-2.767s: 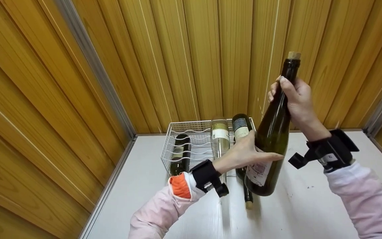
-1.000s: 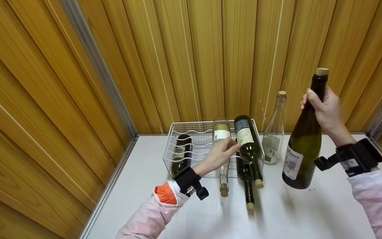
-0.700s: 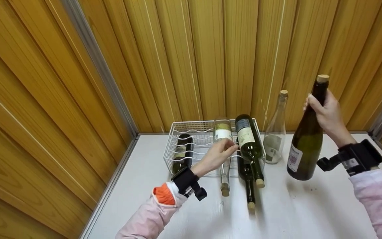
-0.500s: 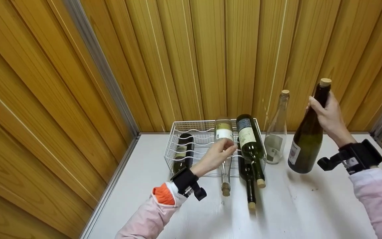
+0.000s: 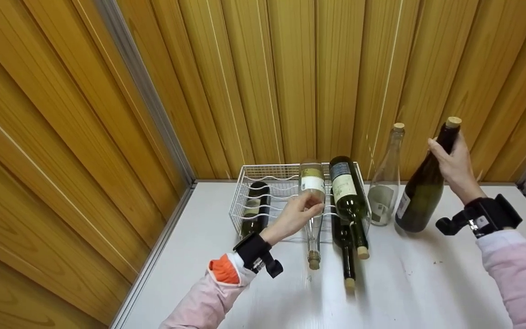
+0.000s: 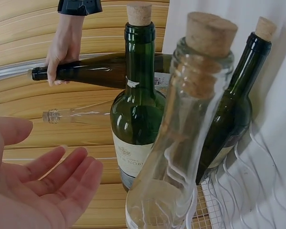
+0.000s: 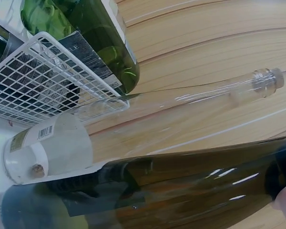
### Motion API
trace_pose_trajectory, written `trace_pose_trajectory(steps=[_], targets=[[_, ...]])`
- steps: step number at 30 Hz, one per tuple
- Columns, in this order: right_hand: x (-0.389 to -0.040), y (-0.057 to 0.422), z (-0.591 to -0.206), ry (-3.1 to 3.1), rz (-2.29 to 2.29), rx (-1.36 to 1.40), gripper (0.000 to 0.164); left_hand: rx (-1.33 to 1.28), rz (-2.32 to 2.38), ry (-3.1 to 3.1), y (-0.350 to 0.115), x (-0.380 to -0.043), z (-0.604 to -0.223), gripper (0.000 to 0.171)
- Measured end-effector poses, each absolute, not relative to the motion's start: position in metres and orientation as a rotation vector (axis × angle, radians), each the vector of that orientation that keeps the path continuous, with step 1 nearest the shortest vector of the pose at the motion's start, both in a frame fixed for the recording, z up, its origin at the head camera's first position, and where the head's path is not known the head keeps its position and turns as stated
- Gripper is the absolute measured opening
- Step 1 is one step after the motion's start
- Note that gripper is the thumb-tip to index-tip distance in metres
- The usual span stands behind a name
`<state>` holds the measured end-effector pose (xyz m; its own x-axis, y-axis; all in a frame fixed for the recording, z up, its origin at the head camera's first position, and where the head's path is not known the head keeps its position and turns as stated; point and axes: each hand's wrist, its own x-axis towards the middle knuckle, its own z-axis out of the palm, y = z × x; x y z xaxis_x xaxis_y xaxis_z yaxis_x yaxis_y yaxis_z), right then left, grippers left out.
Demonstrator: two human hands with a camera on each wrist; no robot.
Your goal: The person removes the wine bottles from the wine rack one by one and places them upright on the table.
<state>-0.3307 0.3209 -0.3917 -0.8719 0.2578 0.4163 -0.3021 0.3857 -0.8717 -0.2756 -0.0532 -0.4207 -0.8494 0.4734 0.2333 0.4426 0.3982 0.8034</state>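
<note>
My right hand [image 5: 457,167] grips the neck of a dark corked wine bottle [image 5: 420,196], which leans slightly, its base at or just above the white table. Close on its left a clear corked bottle [image 5: 384,196] stands upright. Over the wire rack, my left hand [image 5: 297,214] holds nothing; its fingers are loosely bent in the left wrist view, near a clear bottle [image 6: 169,157] lying in the rack. Beside that one lie a green labelled bottle [image 5: 347,196] on top and another green bottle [image 5: 346,246] below, necks toward me.
The white wire rack [image 5: 272,172] stands near the back wall, with a dark bottle [image 5: 254,205] in its left part. Wood-patterned walls [image 5: 290,82] enclose the white table [image 5: 395,288] at the back and left.
My right hand has carried the dark bottle rightward and lowered it beside the clear one. My left hand has left that bottle's lower part and moved left over the rack.
</note>
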Motion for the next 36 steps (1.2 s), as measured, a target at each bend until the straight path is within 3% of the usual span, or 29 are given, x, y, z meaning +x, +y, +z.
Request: trace_pose_trajectory(steps=[4, 15, 36], targets=[[-0.334, 0.321, -0.396, -2.168, 1.504, 0.021, 0.032, 0.846, 1.436, 2.636, -0.056, -0.275, -0.425, 0.019], [-0.343, 0.32, -0.409, -2.125, 1.58, -0.003, 0.019, 0.79, 1.416, 2.638, -0.06, -0.274, -0.43, 0.023], [-0.36, 0.32, -0.413, -2.168, 1.593, 0.006, 0.019, 0.805, 1.456, 2.626, -0.059, -0.274, -0.431, 0.02]])
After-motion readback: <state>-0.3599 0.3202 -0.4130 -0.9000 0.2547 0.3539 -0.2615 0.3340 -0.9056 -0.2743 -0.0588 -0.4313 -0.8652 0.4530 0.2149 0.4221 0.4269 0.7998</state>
